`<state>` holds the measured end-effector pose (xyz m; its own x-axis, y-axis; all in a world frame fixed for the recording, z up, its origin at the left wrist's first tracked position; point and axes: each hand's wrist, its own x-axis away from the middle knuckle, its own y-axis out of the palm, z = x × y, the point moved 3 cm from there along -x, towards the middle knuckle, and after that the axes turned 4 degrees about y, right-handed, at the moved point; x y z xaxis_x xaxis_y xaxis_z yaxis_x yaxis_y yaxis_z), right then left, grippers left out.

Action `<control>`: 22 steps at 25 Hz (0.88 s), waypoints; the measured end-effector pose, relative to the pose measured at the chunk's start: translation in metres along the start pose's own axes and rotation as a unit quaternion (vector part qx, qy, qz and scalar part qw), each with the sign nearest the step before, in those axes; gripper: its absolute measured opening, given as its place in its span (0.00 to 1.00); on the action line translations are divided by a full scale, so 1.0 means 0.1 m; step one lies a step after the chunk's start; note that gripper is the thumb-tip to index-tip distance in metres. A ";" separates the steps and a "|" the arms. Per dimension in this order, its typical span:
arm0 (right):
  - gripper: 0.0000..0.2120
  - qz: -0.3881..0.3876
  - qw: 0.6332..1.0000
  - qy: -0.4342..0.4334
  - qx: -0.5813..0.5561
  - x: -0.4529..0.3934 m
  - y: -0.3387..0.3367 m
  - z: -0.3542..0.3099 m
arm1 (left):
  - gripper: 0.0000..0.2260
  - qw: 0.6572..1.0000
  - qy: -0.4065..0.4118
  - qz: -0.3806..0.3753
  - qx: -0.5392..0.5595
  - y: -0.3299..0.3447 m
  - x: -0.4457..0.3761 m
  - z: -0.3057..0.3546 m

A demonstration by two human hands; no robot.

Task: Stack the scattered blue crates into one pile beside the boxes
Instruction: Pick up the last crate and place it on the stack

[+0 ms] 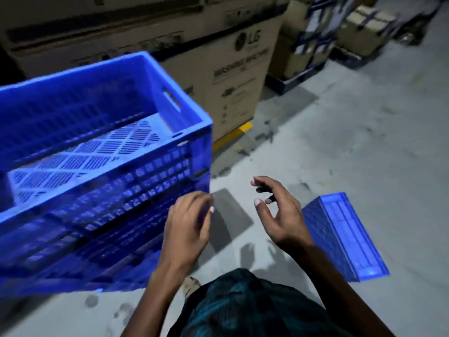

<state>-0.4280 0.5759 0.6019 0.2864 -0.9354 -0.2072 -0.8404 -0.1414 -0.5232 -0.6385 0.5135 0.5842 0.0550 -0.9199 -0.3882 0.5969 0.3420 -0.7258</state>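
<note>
A pile of blue crates (97, 171) fills the left of the frame beside LG washing-machine boxes (233, 76) at top centre. Both the left hand (187, 229) and right hand (277, 210) hang empty, fingers loosely spread, at lower centre. One stray crate (345, 237) lies tipped on the concrete floor (352, 142) at lower right. The pile's top crate looks skewed; another load set off-square could topple it.
</note>
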 end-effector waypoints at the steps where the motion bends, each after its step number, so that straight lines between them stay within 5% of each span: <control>1: 0.24 0.016 1.000 0.014 -0.002 0.05 -0.18 0.12 | 0.10 0.998 0.006 -0.055 0.015 0.13 -0.09 0.06; 4: 0.25 0.049 0.998 0.049 -0.011 0.23 -0.68 0.52 | 0.13 0.986 0.029 -0.161 0.039 0.55 -0.30 0.35; 9: 0.27 0.114 0.986 0.124 -0.006 0.62 -1.68 1.34 | 0.14 0.968 0.028 -0.218 0.124 1.58 -0.47 1.31; 22: 0.29 0.288 0.878 0.382 0.001 1.28 -3.61 3.80 | 0.08 0.853 0.084 -0.483 0.181 4.20 -1.32 3.01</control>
<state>0.0866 0.6298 0.4502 -0.5791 -0.7957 0.1775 -0.7435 0.4261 -0.5154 -0.1539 0.7211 0.5017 -0.6997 -0.6878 0.1931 0.5082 -0.6692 -0.5421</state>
